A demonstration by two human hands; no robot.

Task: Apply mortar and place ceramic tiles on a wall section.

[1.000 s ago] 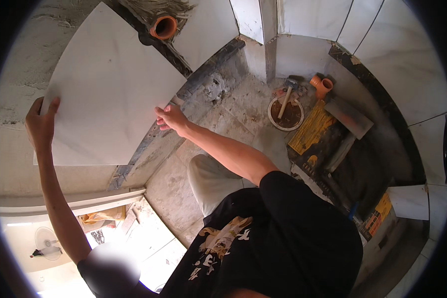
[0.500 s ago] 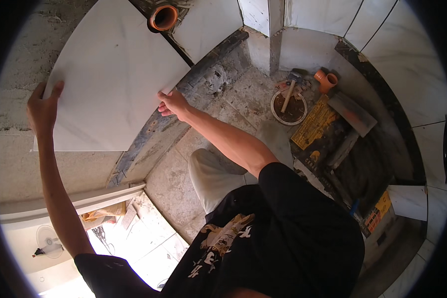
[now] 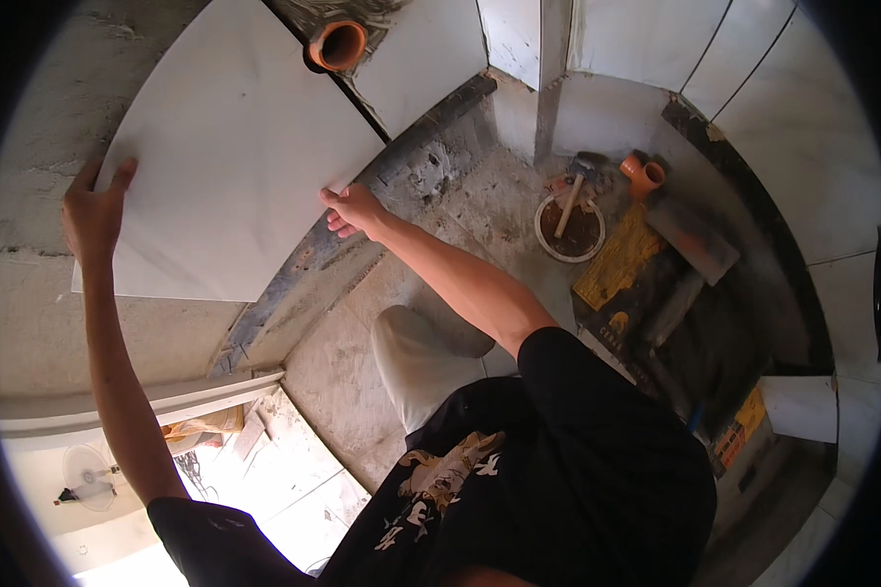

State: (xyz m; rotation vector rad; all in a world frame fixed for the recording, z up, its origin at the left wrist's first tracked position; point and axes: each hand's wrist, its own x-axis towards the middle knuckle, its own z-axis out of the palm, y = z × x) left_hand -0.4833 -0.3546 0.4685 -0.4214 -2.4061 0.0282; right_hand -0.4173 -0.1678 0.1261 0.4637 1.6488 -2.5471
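Note:
A large white wall tile [image 3: 220, 186] with faint grey marbling stands against the bare cement wall on the left, seeming longer and curved through the lens. My left hand [image 3: 95, 220] grips its left edge, thumb over the face and fingers behind. At the lower right edge, close to the corner, my right hand [image 3: 354, 208] is closed on the tile with thumb and fingers. A dark gap separates this tile from the neighbouring white tile [image 3: 426, 73]. An orange pipe end [image 3: 339, 45] sticks out of the wall just above that gap.
A dark strip [image 3: 431, 142] runs along the wall below the tiles. On the floor are a round bucket [image 3: 548, 240] with a hammer [image 3: 570, 203] across it, an orange pipe fitting [image 3: 643, 176], a grey flat slab [image 3: 693, 242] and yellow printed card [image 3: 617, 259]. A fan [image 3: 88, 477] stands beyond the doorway.
The view has shifted slightly, so the tile and pipe appear a little lower and to the right. Both hands keep the same hold on the tile.

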